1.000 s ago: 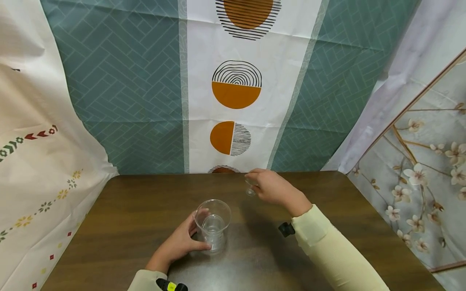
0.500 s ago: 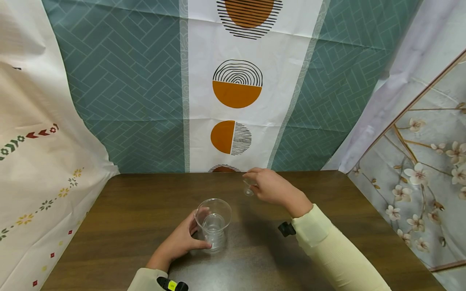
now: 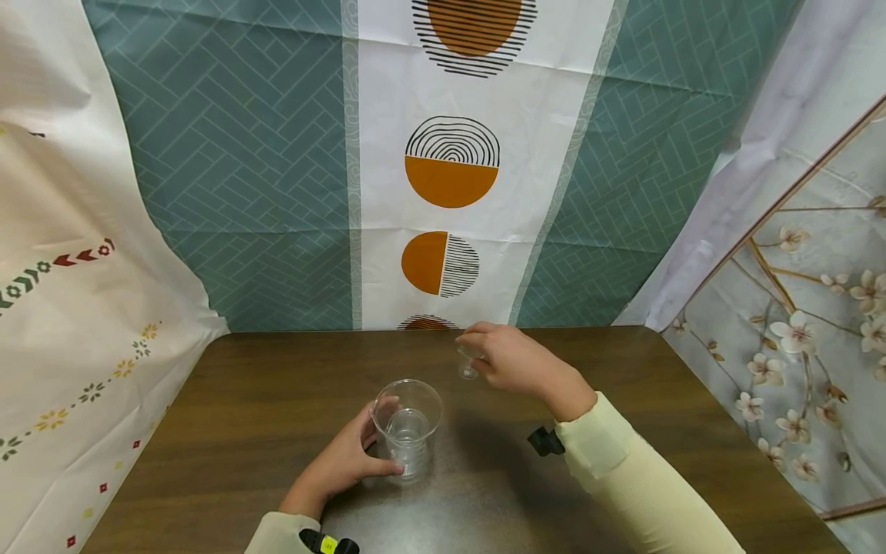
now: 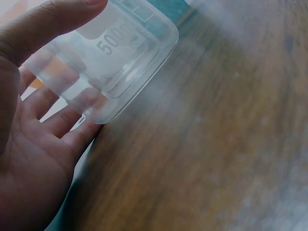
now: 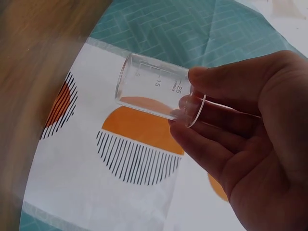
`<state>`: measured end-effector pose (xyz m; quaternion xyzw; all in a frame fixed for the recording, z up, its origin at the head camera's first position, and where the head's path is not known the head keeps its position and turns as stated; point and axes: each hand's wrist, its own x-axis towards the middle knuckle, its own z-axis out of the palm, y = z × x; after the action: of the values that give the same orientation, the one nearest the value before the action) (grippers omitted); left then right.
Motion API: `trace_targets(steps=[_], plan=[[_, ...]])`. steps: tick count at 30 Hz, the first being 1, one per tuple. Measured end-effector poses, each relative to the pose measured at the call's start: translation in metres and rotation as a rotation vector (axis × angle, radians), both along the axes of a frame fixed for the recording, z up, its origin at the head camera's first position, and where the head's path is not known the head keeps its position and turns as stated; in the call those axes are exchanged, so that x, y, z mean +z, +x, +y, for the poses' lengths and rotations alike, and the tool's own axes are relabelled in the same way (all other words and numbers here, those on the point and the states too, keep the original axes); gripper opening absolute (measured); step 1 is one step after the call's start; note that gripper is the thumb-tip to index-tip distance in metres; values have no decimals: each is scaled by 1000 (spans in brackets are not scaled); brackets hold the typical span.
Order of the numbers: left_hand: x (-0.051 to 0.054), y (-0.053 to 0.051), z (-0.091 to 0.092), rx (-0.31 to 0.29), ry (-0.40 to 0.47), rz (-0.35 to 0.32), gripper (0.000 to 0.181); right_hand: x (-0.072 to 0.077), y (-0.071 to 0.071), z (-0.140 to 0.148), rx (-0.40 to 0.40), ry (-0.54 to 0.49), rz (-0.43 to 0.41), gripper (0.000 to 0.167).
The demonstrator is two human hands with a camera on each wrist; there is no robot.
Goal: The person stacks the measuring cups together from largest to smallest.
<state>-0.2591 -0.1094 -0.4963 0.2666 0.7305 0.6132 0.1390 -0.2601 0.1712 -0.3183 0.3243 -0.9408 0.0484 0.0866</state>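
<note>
My left hand (image 3: 342,462) grips a large clear beaker (image 3: 418,455) that stands upright on the wooden table. Its thumb lies on the near side, its other fingers round the far left side. A "500" marking shows on this beaker (image 4: 113,45) in the left wrist view; a smaller rounded outline appears inside it, but I cannot tell whether that is a second vessel. Farther back and to the right, my right hand (image 3: 515,365) pinches a small clear beaker (image 3: 467,372) near its rim, above the table. Scale marks up to 25 show on this small beaker (image 5: 151,89) in the right wrist view.
The brown wooden table (image 3: 277,385) ends at a patterned curtain (image 3: 277,192) behind it. A cream cloth (image 3: 83,269) hangs along the left side, and a flower-print cloth (image 3: 796,385) borders the right.
My right hand has shifted slightly to the left with the small beaker in its pinch. The left hand and the large beaker stay in the same place.
</note>
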Motion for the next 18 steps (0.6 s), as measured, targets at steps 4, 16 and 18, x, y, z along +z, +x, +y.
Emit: trace_targets(steps=[4,16,18], plan=[[-1,0,0,6,-10,-8,95,4,4,-3,7,1,-1,36],[2,0,0,16,-12,-24,94,10,10,-10,46,-6,15,35],[2,0,0,11,-12,-22,94,10,11,-11,51,-5,22,35]])
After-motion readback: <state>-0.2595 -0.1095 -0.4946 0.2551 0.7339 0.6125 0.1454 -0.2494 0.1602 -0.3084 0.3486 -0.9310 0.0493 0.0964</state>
